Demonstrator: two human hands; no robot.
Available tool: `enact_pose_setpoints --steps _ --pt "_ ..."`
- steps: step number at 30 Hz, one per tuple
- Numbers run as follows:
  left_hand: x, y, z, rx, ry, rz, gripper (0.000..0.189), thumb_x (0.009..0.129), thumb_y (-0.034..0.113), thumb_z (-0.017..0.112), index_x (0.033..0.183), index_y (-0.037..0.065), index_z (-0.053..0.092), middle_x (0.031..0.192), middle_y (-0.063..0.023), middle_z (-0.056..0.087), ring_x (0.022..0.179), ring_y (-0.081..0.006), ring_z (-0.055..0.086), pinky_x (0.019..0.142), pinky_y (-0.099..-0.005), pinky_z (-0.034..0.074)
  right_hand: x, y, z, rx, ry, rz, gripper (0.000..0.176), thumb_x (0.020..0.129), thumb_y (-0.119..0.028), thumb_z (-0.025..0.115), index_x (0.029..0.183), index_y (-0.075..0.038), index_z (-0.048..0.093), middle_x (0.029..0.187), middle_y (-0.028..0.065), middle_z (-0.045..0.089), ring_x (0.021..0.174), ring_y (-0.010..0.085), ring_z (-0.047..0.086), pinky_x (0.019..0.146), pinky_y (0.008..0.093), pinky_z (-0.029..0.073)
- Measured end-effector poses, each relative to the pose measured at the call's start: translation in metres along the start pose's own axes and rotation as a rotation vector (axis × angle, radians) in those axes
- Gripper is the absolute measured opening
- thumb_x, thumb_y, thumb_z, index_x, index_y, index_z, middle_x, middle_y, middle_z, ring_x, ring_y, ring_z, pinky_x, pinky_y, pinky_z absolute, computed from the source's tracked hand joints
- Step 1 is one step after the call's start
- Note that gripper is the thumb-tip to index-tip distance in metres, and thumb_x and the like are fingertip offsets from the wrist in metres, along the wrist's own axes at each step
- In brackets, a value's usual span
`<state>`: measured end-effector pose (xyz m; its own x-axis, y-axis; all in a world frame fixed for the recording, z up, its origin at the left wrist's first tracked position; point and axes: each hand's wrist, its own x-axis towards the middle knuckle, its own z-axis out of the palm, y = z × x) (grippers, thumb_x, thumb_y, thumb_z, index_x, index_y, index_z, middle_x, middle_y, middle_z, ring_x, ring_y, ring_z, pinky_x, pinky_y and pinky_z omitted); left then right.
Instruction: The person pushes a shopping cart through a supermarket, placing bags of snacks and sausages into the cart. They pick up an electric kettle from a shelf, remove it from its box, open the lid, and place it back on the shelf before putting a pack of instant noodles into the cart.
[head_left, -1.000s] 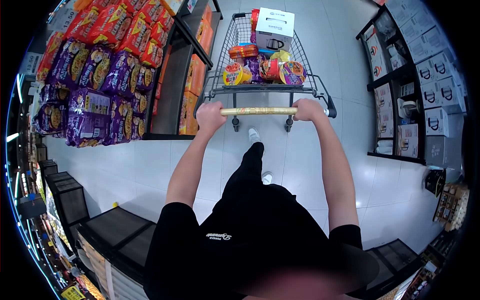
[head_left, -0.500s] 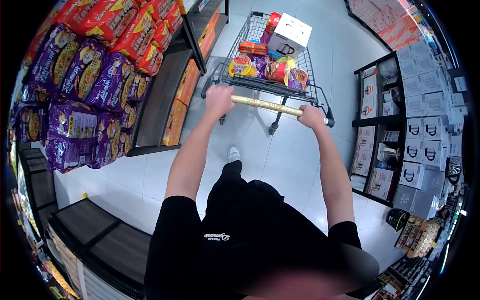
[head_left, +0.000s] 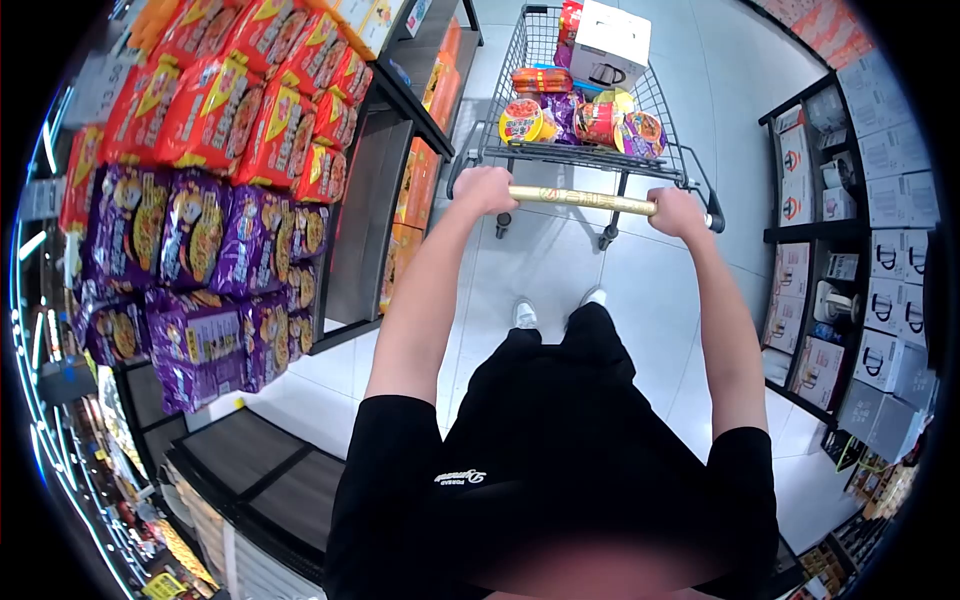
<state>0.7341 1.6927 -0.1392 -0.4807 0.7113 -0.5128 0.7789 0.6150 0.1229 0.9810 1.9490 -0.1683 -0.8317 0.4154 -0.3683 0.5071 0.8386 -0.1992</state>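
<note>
Both my hands are wrapped round the gold handle (head_left: 585, 199) of a wire shopping cart (head_left: 672, 95). My left hand (head_left: 487, 190) grips the handle's left end, and my right hand (head_left: 678, 212) grips near its right end. In the cart's basket stands a white box (head_left: 612, 45) with a kettle picture. In front of it lie an instant noodle cup (head_left: 521, 119) with a yellow side, a red cup (head_left: 596, 123), a purple noodle tub (head_left: 640, 134), a purple packet (head_left: 563, 117) and a bundle of orange-red sausages (head_left: 541, 80).
On the left, red noodle packs (head_left: 205, 112) and purple noodle packs (head_left: 190, 230) are stacked beside a dark shelf (head_left: 368, 205). A low dark stand (head_left: 262, 462) is nearer my body. Shelves on the right hold kettle boxes (head_left: 886, 305). Pale floor tiles (head_left: 560, 265) lie beneath the cart.
The view has shifted, so the cart and my hands sit farther right and slightly higher. Both shoes now show, where only one did before. My hands keep their grip on the handle.
</note>
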Motion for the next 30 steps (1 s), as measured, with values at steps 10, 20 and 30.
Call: enact_pose_setpoints --steps 10,20,30 --pt "0.116 0.010 -0.048 0.039 -0.093 -0.103 0.043 0.070 0.046 0.071 0.104 0.019 0.073 0.099 -0.0075 0.072 0.096 -0.0276 0.068 0.085 -0.0391 0.053 0.099 0.056 -0.029 -0.021 0.256 -0.086 0.013 0.071 -0.018 0.065 0.081 -0.010 0.067 0.071 0.0113 0.068 0.069 0.0304 0.068 0.063 0.0433 0.054" --pt "0.202 0.055 -0.081 -0.066 -0.113 -0.205 0.040 0.071 0.042 0.072 0.099 0.013 0.073 0.091 -0.0091 0.072 0.089 -0.0272 0.068 0.082 -0.0367 0.051 0.185 0.134 -0.077 0.011 0.182 -0.088 0.013 0.071 -0.018 0.067 0.082 -0.012 0.069 0.076 0.0097 0.070 0.072 0.0285 0.070 0.066 0.0415 0.056" --pt "0.276 0.068 -0.114 -0.202 -0.269 -0.149 0.043 0.071 0.034 0.079 0.103 0.005 0.072 0.094 -0.0149 0.071 0.091 -0.0284 0.067 0.083 -0.0377 0.049 0.256 0.179 -0.111 -0.002 0.092 -0.119 0.013 0.072 -0.017 0.065 0.084 -0.014 0.070 0.075 0.0093 0.070 0.072 0.0294 0.069 0.066 0.0427 0.055"
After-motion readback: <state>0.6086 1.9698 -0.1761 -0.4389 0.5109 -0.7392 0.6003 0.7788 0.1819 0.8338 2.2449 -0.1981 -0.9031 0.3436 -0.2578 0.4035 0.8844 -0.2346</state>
